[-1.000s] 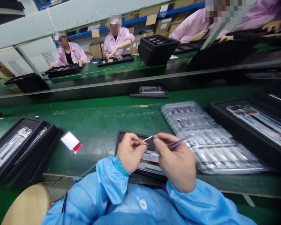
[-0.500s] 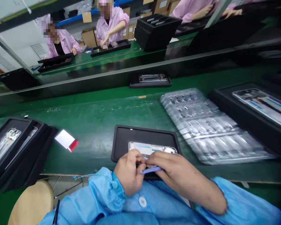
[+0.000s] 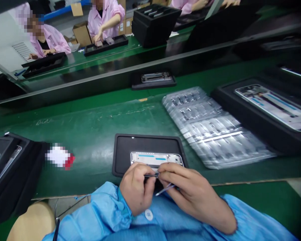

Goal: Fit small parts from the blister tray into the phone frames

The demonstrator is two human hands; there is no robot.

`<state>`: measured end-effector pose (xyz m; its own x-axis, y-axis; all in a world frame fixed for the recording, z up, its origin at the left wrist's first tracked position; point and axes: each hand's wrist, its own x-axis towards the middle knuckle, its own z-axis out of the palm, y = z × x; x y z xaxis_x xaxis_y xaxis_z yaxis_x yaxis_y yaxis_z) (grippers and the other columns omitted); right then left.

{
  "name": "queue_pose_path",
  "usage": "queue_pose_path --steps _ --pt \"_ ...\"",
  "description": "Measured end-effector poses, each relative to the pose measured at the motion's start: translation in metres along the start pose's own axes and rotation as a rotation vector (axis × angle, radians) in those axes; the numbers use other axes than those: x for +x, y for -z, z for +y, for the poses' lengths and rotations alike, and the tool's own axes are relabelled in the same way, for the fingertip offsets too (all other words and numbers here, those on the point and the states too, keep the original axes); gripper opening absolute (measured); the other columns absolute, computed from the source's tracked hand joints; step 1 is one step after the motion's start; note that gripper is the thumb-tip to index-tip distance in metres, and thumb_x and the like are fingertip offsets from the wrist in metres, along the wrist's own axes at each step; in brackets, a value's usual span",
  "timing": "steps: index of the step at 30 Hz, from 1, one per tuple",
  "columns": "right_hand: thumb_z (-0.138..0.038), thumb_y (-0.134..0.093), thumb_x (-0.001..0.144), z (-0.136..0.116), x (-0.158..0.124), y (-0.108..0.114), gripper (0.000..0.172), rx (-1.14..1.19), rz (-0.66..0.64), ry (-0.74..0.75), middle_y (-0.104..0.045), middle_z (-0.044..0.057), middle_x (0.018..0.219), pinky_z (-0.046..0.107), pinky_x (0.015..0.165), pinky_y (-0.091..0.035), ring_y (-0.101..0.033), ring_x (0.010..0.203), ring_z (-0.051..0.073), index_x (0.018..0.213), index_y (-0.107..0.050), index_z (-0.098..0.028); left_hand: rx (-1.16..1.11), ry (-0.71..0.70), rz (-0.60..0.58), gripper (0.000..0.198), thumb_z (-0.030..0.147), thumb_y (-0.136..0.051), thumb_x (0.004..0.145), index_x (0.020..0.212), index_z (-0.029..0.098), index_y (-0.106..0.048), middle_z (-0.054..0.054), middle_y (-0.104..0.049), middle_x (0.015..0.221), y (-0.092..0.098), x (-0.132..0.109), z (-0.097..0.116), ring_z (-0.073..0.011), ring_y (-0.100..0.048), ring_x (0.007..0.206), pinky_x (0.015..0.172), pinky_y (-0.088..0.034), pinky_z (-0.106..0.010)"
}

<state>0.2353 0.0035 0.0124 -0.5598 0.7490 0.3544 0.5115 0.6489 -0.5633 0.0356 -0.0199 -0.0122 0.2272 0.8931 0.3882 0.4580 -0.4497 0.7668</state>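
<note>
My left hand (image 3: 137, 189) pinches a thin dark strip (image 3: 150, 175) between thumb and fingers. My right hand (image 3: 190, 192) meets it there, its fingertips closed at the strip's right end. Slim purple tweezers (image 3: 168, 188) lie across the right hand's fingers, tip pointing down and left. Just beyond both hands, a phone frame (image 3: 157, 156) with blue strips lies in a black foam tray (image 3: 120, 147). My fingers cover the frame's near edge.
A clear plastic blister tray (image 3: 210, 130) with small parts lies to the right, beside stacked black trays (image 3: 220, 103) holding a phone frame. More black trays (image 3: 35, 157) stand left, near a white-and-red card (image 3: 59, 155). People in pink work across the bench.
The view has shifted, so the bench items sit further left. The tweezers have turned in my right hand, and the dark strip now shows between my fingertips.
</note>
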Motion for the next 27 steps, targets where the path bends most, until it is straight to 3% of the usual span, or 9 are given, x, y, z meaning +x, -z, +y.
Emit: queue_pose_path --steps 3,7,11,17,27 --pt "-0.016 -0.055 0.091 0.008 -0.005 0.006 0.014 -0.083 0.052 -0.015 -0.069 0.006 0.104 0.03 0.078 -0.056 -0.068 0.095 0.018 0.097 -0.065 -0.023 0.114 -0.08 -0.028 0.031 0.015 -0.056 0.088 0.118 0.02 -0.049 -0.012 -0.064 0.111 0.008 0.009 -0.01 -0.0258 -0.059 0.111 0.098 -0.05 -0.048" --pt "-0.016 -0.05 0.091 0.029 -0.001 0.013 0.02 -0.22 -0.012 -0.035 -0.068 0.008 0.111 0.032 0.076 -0.056 -0.068 0.096 0.02 0.102 -0.066 -0.022 0.351 -0.063 -0.228 0.048 0.029 -0.071 0.082 0.124 0.019 -0.05 -0.016 -0.06 0.129 0.019 0.025 -0.023 -0.0375 -0.044 0.132 0.105 -0.041 -0.062" --pt "-0.018 -0.044 0.093 0.046 0.016 0.009 0.022 -0.267 -0.131 -0.041 -0.066 0.009 0.113 0.032 0.079 -0.056 -0.067 0.097 0.02 0.106 -0.062 -0.018 0.42 -0.018 -0.403 0.05 0.035 -0.073 0.082 0.125 0.02 -0.053 -0.012 -0.06 0.133 0.027 0.033 -0.029 -0.0346 -0.049 0.126 0.104 -0.041 -0.059" --pt "-0.02 -0.043 0.095 0.059 0.038 0.006 0.022 -0.234 -0.31 -0.079 -0.064 0.009 0.113 0.032 0.081 -0.054 -0.066 0.092 0.02 0.11 -0.059 -0.019 0.382 -0.027 -0.411 0.042 0.031 -0.067 0.086 0.124 0.021 -0.054 -0.008 -0.061 0.134 0.034 0.028 -0.037 -0.0303 -0.05 0.124 0.106 -0.04 -0.052" --pt "-0.022 -0.049 0.089 0.056 0.054 0.01 0.018 -0.364 -0.418 -0.05 -0.065 0.008 0.108 0.029 0.07 -0.048 -0.065 0.08 0.018 0.101 -0.062 -0.019 0.348 -0.012 -0.392 0.044 0.03 -0.071 0.082 0.121 0.021 -0.053 -0.008 -0.062 0.133 0.035 0.029 -0.038 -0.0306 -0.051 0.123 0.105 -0.039 -0.051"
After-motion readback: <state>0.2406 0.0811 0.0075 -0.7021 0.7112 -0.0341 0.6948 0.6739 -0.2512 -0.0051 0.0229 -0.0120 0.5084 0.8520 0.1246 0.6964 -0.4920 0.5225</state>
